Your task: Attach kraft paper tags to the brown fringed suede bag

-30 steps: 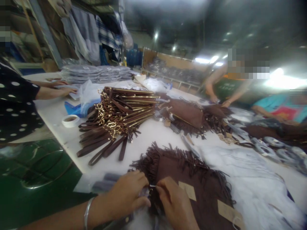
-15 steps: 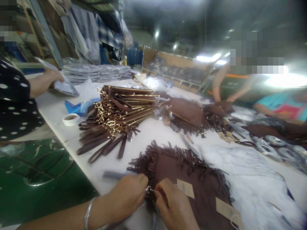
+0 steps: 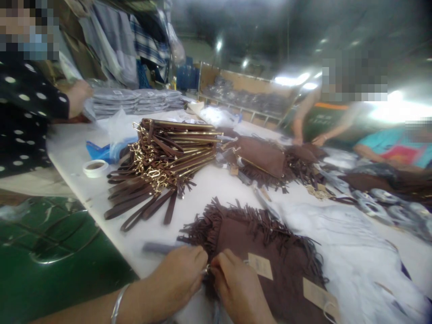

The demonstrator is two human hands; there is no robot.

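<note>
Gold-toned metal fitting (image 3: pixel 207 269), small, right where the two hands meet. Left hand (image 3: pixel 178 276): grip clenched on the fitting, thumb and fingertips pinching its left side. Right hand (image 3: pixel 236 281): fingertips bent in against the other side; whatever they pinch is hidden, can't tell. Doing this well, I'd judge: left anchors the fitting, right does the fine work, pads only, short pulls, no yanking. Keep the fitting turned so the ring faces up. Bracelet (image 3: pixel 119 302) on left wrist could snag on loose strips; keep it clear.

Just beyond the hands: brown fringed piece (image 3: pixel 236 236), flat on the worktop (image 3: pixel 202 202), partly under the right hand, fringe along its far edge. Keep fringe out of the pinch. Near tag (image 3: pixel 259 266) lies just beside the right hand, far tag (image 3: pixel 320 298) further right; don't crease either with the forearm.

Outward: heap of brown straps and gold zips (image 3: pixel 168 157) ahead-left, well apart; tape roll (image 3: pixel 95 168) left of it; white wrapping (image 3: pixel 327 238) at right, crumpled, best not dragged in.
</note>
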